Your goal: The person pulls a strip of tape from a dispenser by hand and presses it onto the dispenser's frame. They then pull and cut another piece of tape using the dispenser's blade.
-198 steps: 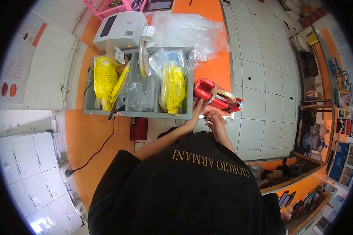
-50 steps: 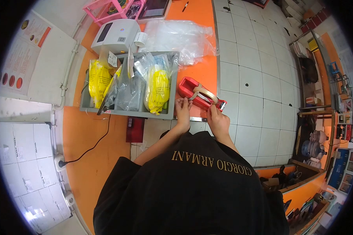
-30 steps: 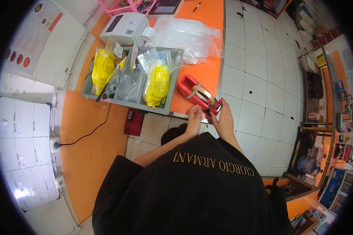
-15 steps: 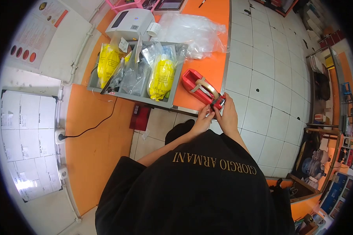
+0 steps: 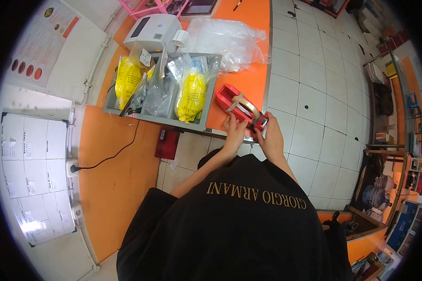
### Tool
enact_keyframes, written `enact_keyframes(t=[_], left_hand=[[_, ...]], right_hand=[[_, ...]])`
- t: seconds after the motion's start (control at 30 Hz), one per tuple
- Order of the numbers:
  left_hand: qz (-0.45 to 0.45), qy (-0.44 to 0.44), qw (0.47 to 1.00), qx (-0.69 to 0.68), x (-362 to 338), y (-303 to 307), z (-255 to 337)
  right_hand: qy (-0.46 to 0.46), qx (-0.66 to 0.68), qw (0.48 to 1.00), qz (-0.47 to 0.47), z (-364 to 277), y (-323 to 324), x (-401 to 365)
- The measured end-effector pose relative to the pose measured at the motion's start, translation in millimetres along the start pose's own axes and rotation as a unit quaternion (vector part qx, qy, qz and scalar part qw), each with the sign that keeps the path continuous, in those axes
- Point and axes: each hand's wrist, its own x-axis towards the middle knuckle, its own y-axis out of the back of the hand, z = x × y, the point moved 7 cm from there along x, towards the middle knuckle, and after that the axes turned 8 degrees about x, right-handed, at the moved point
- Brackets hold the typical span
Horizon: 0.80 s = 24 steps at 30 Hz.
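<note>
A red tape dispenser (image 5: 229, 96) with a roll of tan tape (image 5: 246, 104) in it stands at the near right corner of the orange table (image 5: 255, 79). My left hand (image 5: 234, 131) rests against the dispenser's near side, its fingers bent around the lower edge. At the dispenser's cutter end, my right hand (image 5: 272, 136) grips the front from the right, fingers over the far side and thumb on the near side. Just left of the dispenser is a grey divided bin (image 5: 212, 100) with yellow plastic packets (image 5: 192, 96) and clear bags inside.
Behind the bin sit a white label printer (image 5: 154, 32), a pile of clear plastic bags (image 5: 225, 42) and a pink basket (image 5: 145, 9). A red box (image 5: 167, 144) is on the floor under the table. A black cord (image 5: 112, 160) runs to a wall socket.
My left hand has moved left and up, away from the cutter end to the dispenser's near side. My right hand stays at the cutter end.
</note>
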Motion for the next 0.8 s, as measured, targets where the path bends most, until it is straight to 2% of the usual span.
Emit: enact_keyframes(t=[0.07, 0.2, 0.27, 0.37, 0.5, 0.6, 0.67, 0.77, 0.8], left_hand=[[-0.024, -0.026, 0.997, 0.063, 5.2, -0.1, -1.0], [-0.033, -0.035, 0.996, 0.078, 11.4, 3.7, 8.0], [-0.034, -0.078, 0.968, 0.235, 26.1, 11.0, -2.5], [-0.058, -0.107, 0.959, 0.256, 27.8, 14.1, 3.4], [-0.069, -0.099, 0.951, 0.286, 29.9, 19.1, 9.7], [-0.064, -0.138, 0.948, 0.279, 28.9, 27.5, 3.6], [-0.108, -0.138, 0.915, 0.363, 19.7, 31.3, 13.1], [-0.119, -0.175, 0.929, 0.303, -4.3, 23.1, 52.9], [-0.125, -0.174, 0.928, 0.304, -7.7, 18.2, 57.1]], right_hand=[[0.009, -0.007, 1.0, 0.007, -2.0, 1.7, -0.4], [-0.001, -0.01, 1.0, 0.0, 0.3, 1.2, -1.0], [0.002, -0.005, 1.0, 0.003, -0.5, 1.8, -0.7], [-0.012, -0.002, 1.0, 0.0, -0.7, 0.6, -1.1], [-0.004, 0.002, 1.0, -0.001, -1.9, 1.8, 0.9], [-0.001, 0.008, 1.0, -0.008, -1.1, 1.8, 1.7], [-0.008, 0.007, 1.0, -0.009, 1.4, 5.7, 4.5], [-0.032, 0.046, 0.998, -0.014, 7.4, 9.6, 8.0], [-0.07, 0.097, 0.993, -0.018, 13.8, 8.9, 9.9]])
